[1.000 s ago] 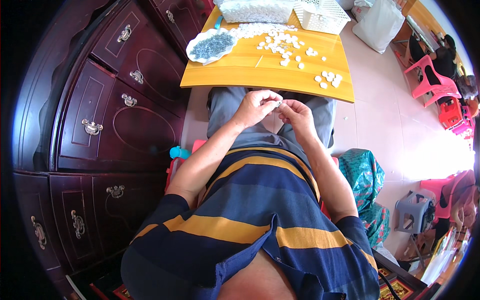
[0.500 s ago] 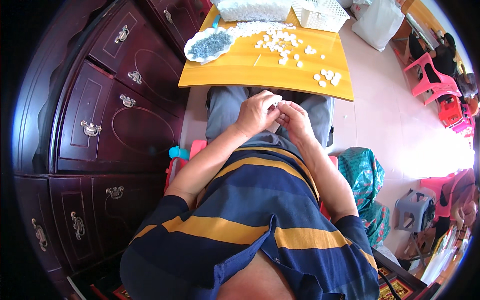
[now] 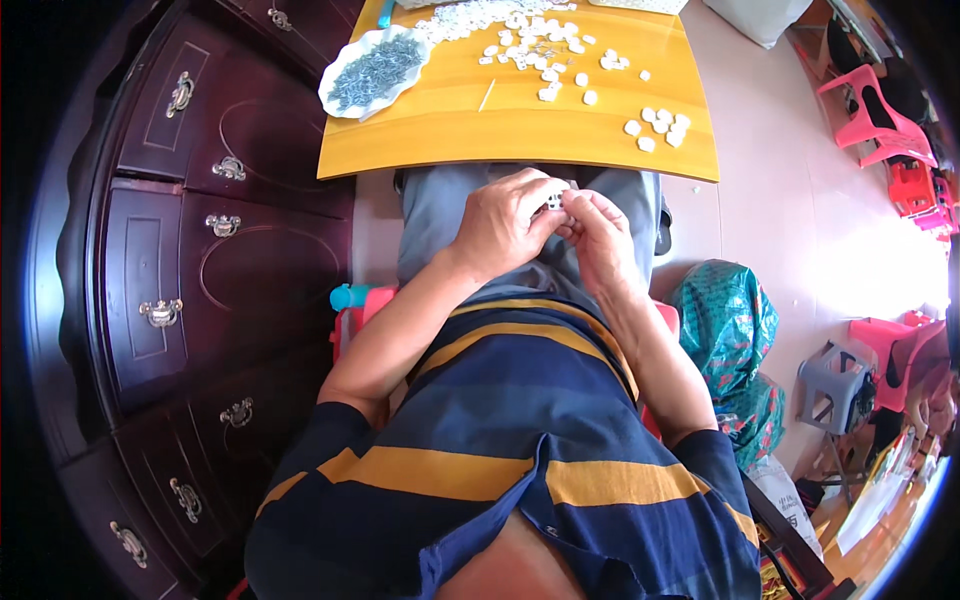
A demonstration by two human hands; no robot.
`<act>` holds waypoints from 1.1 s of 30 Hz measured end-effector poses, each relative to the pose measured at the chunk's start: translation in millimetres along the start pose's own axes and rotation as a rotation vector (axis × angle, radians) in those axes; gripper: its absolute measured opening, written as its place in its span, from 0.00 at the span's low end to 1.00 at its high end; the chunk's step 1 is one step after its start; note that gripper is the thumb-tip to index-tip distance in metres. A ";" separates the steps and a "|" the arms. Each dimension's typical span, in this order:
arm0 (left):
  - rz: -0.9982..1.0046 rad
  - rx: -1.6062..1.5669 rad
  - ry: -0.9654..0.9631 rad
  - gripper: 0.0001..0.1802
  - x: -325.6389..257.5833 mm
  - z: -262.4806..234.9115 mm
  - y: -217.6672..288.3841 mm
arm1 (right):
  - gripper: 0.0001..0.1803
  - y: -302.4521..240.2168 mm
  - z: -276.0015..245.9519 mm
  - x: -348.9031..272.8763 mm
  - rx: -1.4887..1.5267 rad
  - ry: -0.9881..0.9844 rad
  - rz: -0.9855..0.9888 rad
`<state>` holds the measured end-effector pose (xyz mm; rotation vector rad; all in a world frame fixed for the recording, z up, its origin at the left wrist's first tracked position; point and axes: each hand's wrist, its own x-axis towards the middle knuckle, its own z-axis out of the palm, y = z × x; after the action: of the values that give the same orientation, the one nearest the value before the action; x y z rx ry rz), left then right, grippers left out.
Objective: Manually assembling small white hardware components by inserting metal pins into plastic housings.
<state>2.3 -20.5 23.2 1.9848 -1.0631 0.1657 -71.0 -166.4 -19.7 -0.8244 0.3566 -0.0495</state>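
My left hand (image 3: 505, 222) and my right hand (image 3: 603, 235) meet over my lap, just below the near edge of the yellow table (image 3: 440, 140). Between their fingertips they pinch one small white plastic piece (image 3: 556, 196). Most of that piece is hidden by my fingers. Several more small white pieces (image 3: 540, 50) lie scattered across the tabletop, with a separate little group (image 3: 660, 125) near its right front corner. A white plate (image 3: 375, 70) heaped with small grey metal parts sits at the table's left side.
A dark wooden cabinet with drawers and metal handles (image 3: 190, 260) stands close on my left. A green patterned bag (image 3: 735, 330), a grey stool (image 3: 840, 385) and pink plastic chairs (image 3: 880, 100) stand on the floor to the right. A thin stick (image 3: 486, 95) lies on the table.
Both hands stay together over my lap, working the small white piece between the fingers. The view has shifted slightly, so the table sits higher in the picture.
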 end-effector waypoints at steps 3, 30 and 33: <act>0.022 -0.010 -0.024 0.11 12.1 2.4 1.0 | 0.06 -8.2 8.0 -4.5 0.047 0.051 -0.102; -0.047 -0.103 -0.179 0.14 51.2 27.5 -19.3 | 0.09 -14.9 -9.9 10.8 0.103 0.236 -0.063; 0.015 -0.080 -0.160 0.19 52.8 30.1 -21.4 | 0.08 -14.8 -11.9 11.5 0.119 0.238 -0.064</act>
<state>43.4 -69.6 15.7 1.9432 -1.1677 -0.0284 -62.8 -187.0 -19.7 -0.7132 0.5464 -0.2278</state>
